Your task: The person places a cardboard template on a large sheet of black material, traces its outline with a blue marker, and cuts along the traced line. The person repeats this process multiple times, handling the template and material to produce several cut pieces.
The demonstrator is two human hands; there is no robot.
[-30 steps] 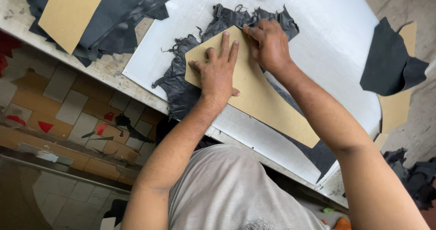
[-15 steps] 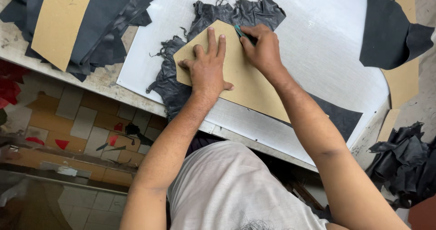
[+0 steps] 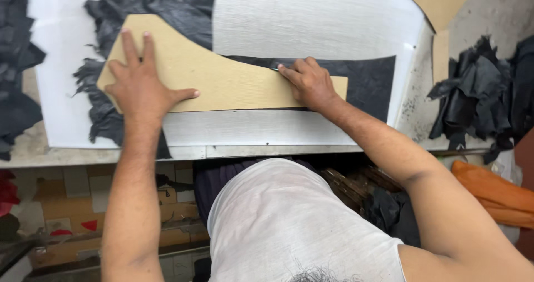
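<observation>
A tan cardboard pattern lies on a sheet of black leather spread over a white cutting board. My left hand presses flat on the pattern's left part, fingers spread. My right hand rests on the pattern's upper edge further right, closed around a small cutting tool whose tip touches the leather along that edge. The leather's ragged left end sticks out from under the pattern.
A heap of black leather scraps lies at the right, with orange cloth below it. More black pieces sit at the left edge. Another tan pattern lies at the top right. The grey table edge runs near my body.
The view has swung so the pattern now lies level. My right hand has slid along the pattern's upper edge toward its narrow end. My left hand still presses on the wide end.
</observation>
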